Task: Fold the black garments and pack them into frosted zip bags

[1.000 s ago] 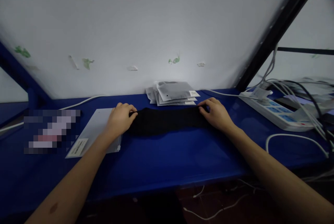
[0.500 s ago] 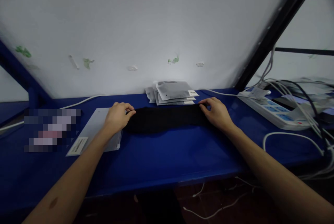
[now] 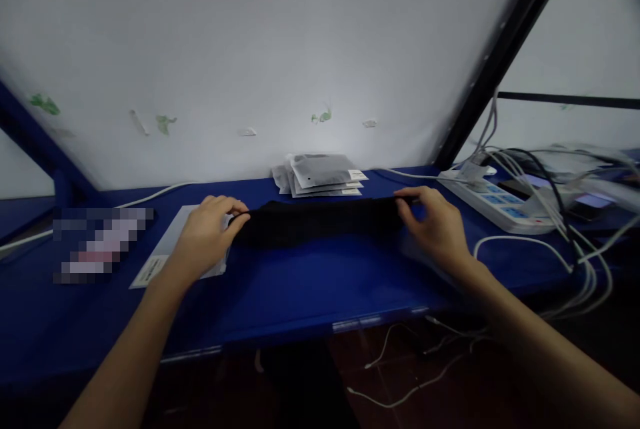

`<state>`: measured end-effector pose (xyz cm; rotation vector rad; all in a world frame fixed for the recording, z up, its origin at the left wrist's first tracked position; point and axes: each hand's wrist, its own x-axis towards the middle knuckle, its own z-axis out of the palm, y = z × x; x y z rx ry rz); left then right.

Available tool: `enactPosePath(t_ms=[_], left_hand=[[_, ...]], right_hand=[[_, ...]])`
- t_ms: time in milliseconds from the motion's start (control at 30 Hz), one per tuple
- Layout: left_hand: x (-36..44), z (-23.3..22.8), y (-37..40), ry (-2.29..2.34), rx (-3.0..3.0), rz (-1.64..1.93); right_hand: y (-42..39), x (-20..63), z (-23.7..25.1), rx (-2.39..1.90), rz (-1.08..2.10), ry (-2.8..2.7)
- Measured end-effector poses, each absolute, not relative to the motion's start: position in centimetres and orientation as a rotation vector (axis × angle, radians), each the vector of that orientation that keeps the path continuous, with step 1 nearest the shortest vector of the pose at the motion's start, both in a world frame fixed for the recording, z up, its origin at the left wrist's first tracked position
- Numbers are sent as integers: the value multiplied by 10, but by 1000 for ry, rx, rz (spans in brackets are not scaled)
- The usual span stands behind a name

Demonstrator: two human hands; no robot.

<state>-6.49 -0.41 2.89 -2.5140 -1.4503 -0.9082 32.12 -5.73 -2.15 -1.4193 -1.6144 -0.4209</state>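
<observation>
A long strip of folded black fabric (image 3: 320,221) stretches between my two hands over the blue table (image 3: 280,302); I cannot make out what kind of garment or cloth it is. Thumb and fingers of my left hand (image 3: 213,232) pinch its left end at the top edge. My right hand (image 3: 435,222) is closed on the right end in the same kind of pinch. Partly covered by my left hand and forearm lies a translucent zip bag (image 3: 173,232) with a white label near its lower left corner.
Against the white wall sits a pile of filled zip bags (image 3: 323,172) with labels. To the right are a white power strip (image 3: 500,202), tangled cables (image 3: 590,282) and a phone (image 3: 593,203). A blurred-out item (image 3: 105,242) lies at the left. Cables hang below the table's edge.
My hands have moved apart, the right one further right, and the black fabric is pulled longer and straighter between them. The view has shifted slightly to the right.
</observation>
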Motion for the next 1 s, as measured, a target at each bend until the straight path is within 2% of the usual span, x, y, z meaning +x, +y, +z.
enactPosePath(t_ms=[100, 200, 400, 1000], left_hand=[[-77, 19, -47, -1332, -2545, -977], [-86, 1, -80, -1338, -2647, -875], [-91, -18, -100, -1481, -2728, -802], [-86, -12, -100, -1528, -2694, -905]], right_hand=[[-98, 324, -27, -1346, -433, -1776], [-126, 327, -42, -1318, -301, -1988], [-139, 323, -57, -1435, -100, -2024], [-149, 306, -84, -1484, -455, -1731]])
